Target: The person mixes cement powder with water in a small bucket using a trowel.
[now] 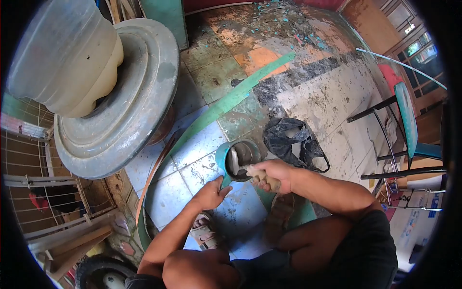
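My left hand is closed around the handle of a teal plastic dipper, held over the tiles between my feet. Inside it is a wet-looking grey paste. My right hand is wrapped around a tan, ridged handle at the dipper's right rim. A pale grey, narrow piece stands in the paste. Whether it belongs to that handle I cannot tell. Just beyond my right hand lies a crumpled black plastic bag.
A large grey round lid with a clear plastic container stands at the left. A long green strip crosses the dusty tiled floor. Rubble lies at the back. A chair stands right, a wire cage left.
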Tool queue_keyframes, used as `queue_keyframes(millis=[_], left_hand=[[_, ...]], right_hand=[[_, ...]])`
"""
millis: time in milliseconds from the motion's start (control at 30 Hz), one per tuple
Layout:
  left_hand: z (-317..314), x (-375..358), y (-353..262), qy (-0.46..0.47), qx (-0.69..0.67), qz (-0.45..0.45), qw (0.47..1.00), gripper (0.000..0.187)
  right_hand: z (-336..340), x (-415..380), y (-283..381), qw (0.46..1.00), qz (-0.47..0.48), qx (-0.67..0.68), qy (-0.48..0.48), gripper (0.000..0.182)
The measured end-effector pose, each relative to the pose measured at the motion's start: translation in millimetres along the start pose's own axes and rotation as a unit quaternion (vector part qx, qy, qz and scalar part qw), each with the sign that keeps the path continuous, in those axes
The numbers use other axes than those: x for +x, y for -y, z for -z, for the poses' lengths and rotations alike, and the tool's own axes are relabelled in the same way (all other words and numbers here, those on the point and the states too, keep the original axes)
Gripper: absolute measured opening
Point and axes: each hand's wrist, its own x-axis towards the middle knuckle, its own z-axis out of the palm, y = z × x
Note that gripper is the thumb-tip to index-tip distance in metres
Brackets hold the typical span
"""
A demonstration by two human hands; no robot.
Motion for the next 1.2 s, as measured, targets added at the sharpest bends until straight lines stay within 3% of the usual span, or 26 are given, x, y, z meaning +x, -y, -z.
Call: queue_keyframes(millis=[167,300,367,400,467,500,600,633,767,867,933,1000,1067,1100,1200], left_hand=[[8,-1,-2,0.005,-0.003,0.010,1.000,0.043],[-2,4,13,-0.022,-0.013,0.016,1.000,0.034],[-4,6,16,-0.036,-0.011,-0.002,0.999,0.035],[-2,5,8,-0.042,-0.010,-0.011,0.999,0.035],[6,1,-7,0.000,-0.064,0.060,0.996,0.036],[12,-1,-18,0.021,-0.090,0.096,0.991,0.037],[12,-2,-31,0.049,-0.039,0.106,0.992,0.050],[9,3,-25,0.038,-0.025,0.086,0.995,0.051],[2,8,4,0.018,-0.010,0.033,0.999,0.054],[-2,-1,10,0.009,-0.032,0.031,0.999,0.054],[9,-10,-14,0.035,-0.048,0.063,0.996,0.053],[0,-4,-5,0.019,-0.068,0.045,0.996,0.050],[0,5,-2,0.025,-0.067,0.041,0.997,0.049],[3,1,-8,0.032,-0.068,0.043,0.996,0.048],[8,-10,-20,0.033,-0.086,0.051,0.994,0.047]], right_hand=[[27,-13,-12,0.999,0.034,-0.039,-0.015,0.026],[24,-38,-15,0.961,0.082,-0.248,-0.094,0.036],[3,-63,-5,0.886,0.103,-0.418,-0.171,0.038],[5,-63,-5,0.811,0.177,-0.522,-0.196,0.036],[10,-64,-5,0.606,0.309,-0.695,-0.234,0.032],[-17,-87,3,0.564,0.283,-0.734,-0.251,0.029],[-24,-53,2,0.414,0.302,-0.798,-0.316,0.027],[-20,-24,1,0.454,0.261,-0.793,-0.312,0.024],[-32,-28,-10,0.468,0.269,-0.809,-0.232,0.023],[-66,-77,8,0.451,0.220,-0.830,-0.244,0.022],[-54,-64,16,0.379,0.238,-0.851,-0.277,0.023],[-41,-30,10,0.377,0.297,-0.815,-0.326,0.024],[-35,-14,-7,0.344,0.259,-0.862,-0.267,0.026],[-31,-14,-15,0.373,0.262,-0.855,-0.247,0.025],[-46,-56,-3,0.390,0.261,-0.853,-0.229,0.023]])
